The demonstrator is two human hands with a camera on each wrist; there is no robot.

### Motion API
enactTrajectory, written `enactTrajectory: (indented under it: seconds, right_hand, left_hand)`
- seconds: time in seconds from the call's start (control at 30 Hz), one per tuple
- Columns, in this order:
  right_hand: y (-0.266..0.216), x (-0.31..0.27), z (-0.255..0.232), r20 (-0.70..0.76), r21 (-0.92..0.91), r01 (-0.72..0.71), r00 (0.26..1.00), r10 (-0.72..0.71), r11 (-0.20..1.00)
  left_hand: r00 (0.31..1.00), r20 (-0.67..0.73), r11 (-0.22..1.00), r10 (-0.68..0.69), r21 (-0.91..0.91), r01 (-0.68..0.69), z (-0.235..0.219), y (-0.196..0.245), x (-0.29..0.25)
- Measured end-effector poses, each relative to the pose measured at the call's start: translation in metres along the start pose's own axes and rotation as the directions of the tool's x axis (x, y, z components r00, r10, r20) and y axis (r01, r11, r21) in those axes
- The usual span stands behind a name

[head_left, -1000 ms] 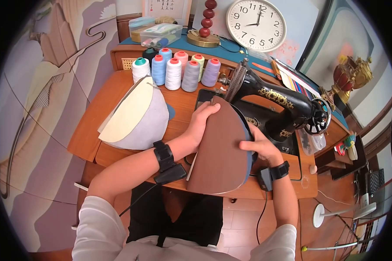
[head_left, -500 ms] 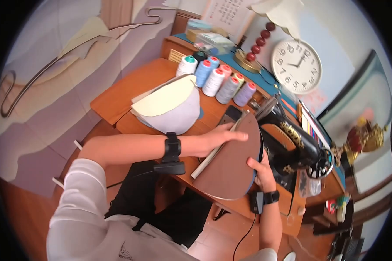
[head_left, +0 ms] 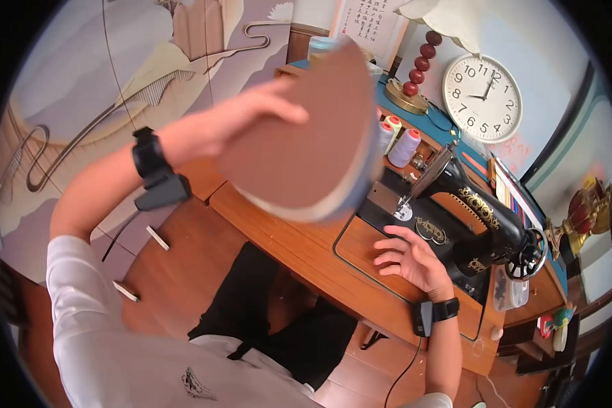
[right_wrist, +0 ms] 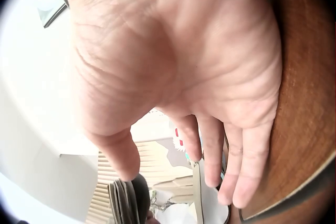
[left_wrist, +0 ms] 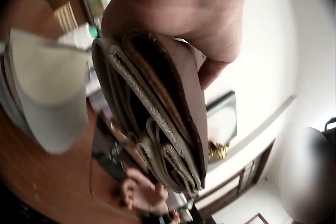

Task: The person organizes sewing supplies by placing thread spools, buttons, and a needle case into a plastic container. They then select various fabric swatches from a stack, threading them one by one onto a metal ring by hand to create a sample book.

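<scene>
My left hand [head_left: 255, 109] grips a brown half-round stack of soft panels [head_left: 299, 149] by its straight side, thumb over the brown face. The stack is raised over the left part of the table and blurred. Its layered, folded edges [left_wrist: 157, 98] show in the left wrist view, below the palm. My right hand [head_left: 418, 262] holds nothing; its fingers are spread and loosely bent, palm turned up, in front of the black sewing machine [head_left: 483, 214]. A cream and grey half-round stack [left_wrist: 50, 71] lies on the table in the left wrist view, hidden in the head view.
Thread cones [head_left: 404, 147] stand behind the machine's needle end, partly covered by the raised stack. A lamp [head_left: 421, 68] and a round clock [head_left: 483, 97] are at the back. A clear plastic box [head_left: 510, 289] sits right of the machine.
Both hands held the brown stack before. The right hand has let go and stays near the machine, while the left hand has carried the stack up and to the left.
</scene>
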State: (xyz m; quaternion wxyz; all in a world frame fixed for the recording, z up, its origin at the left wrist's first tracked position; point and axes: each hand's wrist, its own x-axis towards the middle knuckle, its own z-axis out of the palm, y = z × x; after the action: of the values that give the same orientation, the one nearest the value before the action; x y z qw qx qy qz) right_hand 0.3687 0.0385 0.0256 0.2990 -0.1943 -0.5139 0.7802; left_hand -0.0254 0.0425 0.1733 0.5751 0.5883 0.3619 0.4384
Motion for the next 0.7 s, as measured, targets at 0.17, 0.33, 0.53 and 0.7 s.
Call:
enactTrajectory:
  seconds: [0.17, 0.33, 0.53, 0.7]
  right_hand:
    - [0.001, 0.001, -0.005, 0.003, 0.031, -0.024, 1.000, 0.024, 0.999]
    - [0.001, 0.003, -0.008, -0.007, 0.056, -0.032, 0.999, 0.033, 0.998]
    - [-0.001, 0.005, -0.009, -0.010, 0.073, -0.058, 0.998, 0.059, 0.996]
    - [-0.002, 0.007, -0.016, -0.049, 0.092, -0.069, 0.996, 0.074, 0.993]
  left_hand:
    - [0.980, -0.174, 0.988, -0.097, -0.136, 0.074, -0.153, 0.007, 0.019]
    - [0.902, -0.409, 0.986, -0.136, 0.032, 0.163, -0.248, -0.038, 0.041]
    - [0.916, -0.290, 0.959, -0.278, -0.033, 0.280, -0.256, -0.086, 0.070]
    - [0.889, -0.243, 0.918, -0.388, -0.016, 0.396, -0.252, -0.108, 0.106]
